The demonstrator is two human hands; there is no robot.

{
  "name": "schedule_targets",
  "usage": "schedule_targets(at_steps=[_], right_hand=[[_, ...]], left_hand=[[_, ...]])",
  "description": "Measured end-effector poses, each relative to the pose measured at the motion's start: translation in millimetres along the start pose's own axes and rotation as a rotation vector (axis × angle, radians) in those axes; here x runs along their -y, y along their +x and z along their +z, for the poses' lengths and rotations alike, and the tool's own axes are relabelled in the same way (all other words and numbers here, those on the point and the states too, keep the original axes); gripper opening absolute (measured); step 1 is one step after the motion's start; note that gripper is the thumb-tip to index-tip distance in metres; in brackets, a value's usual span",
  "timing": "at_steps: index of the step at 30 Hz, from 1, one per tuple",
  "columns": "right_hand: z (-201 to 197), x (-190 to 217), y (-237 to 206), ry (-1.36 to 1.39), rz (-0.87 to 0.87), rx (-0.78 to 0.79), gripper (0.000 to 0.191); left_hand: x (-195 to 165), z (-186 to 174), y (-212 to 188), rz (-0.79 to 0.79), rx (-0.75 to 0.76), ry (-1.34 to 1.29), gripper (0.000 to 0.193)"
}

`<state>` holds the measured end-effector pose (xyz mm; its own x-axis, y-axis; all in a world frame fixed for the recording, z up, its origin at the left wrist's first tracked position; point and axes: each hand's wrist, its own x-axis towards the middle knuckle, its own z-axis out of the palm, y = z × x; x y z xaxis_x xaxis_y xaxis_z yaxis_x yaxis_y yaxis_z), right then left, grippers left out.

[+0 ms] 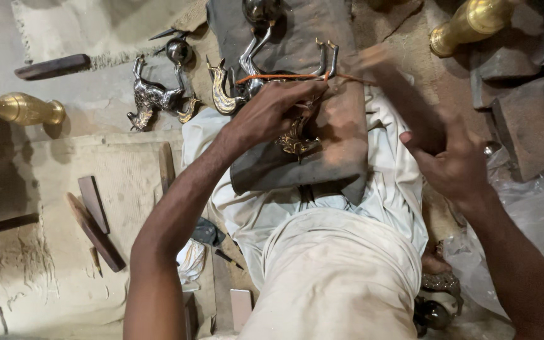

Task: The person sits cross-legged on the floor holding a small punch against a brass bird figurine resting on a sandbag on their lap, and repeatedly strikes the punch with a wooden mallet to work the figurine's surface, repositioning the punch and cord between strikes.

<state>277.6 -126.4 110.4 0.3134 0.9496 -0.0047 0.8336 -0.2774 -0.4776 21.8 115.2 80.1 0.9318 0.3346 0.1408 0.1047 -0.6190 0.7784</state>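
Observation:
My left hand presses down on a brass bird-shaped figure that lies on a dark grey cloth spread over my lap. An orange cord runs across the figure's upturned legs. My right hand grips a dark wooden stick, which is blurred with motion and reaches toward the cord's right end. My legs are in white cloth.
More metal bird figures lie on the floor at the upper left. Brass vases stand at the far left and top right. Wooden tools lie on a mat at the left. Stone blocks and plastic sheeting sit at the right.

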Motion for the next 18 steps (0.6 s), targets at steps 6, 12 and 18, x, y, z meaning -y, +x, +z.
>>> schedule_targets(at_steps=[6, 12, 18], right_hand=[[-6, -2, 4, -0.173, -0.166, -0.008, 0.055], [-5, -6, -13, -0.152, -0.145, -0.058, 0.054], [25, 14, -24, 0.838, -0.127, -0.463, 0.036]], left_hand=[[11, 7, -4, 0.045, -0.029, -0.055, 0.067], [35, 17, -20, -0.024, -0.293, -0.382, 0.04], [34, -3, -60, -0.195, -0.941, -0.696, 0.059]])
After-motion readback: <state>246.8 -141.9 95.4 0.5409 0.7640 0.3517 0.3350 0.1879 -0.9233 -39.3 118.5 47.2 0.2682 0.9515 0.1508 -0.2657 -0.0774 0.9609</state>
